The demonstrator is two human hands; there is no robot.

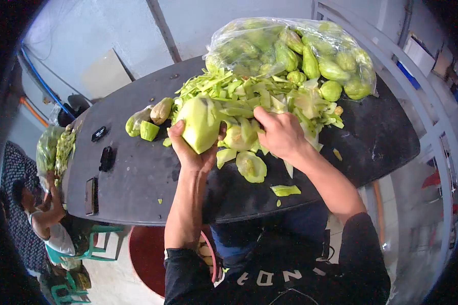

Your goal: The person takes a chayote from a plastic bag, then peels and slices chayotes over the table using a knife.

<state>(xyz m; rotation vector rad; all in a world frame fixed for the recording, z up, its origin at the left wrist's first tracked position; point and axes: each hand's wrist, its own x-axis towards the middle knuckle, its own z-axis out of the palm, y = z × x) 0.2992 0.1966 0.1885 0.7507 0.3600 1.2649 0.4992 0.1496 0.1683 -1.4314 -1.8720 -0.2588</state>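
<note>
A large pale green peeled chayote (200, 124) rests in my left hand (192, 152), whose fingers wrap round its lower side. Just to the right, my right hand (281, 133) is closed in a fist, thumb towards the chayote; what it grips is hidden. A thin pale pointed piece shows below that fist, and I cannot tell whether it is a blade or peel. Behind both hands lies a heap of green peelings (259, 94). Near the wrists are a cut chayote piece (251, 166) and a flat green slice (285, 190).
A clear plastic bag (249, 48) of whole chayotes lies at the table's back. Some chayote pieces (149, 130) and dark objects (106, 158) are on the left of the black table (132, 195). A seated person (48, 218) handles another bag at far left. A red tub (147, 259) stands below.
</note>
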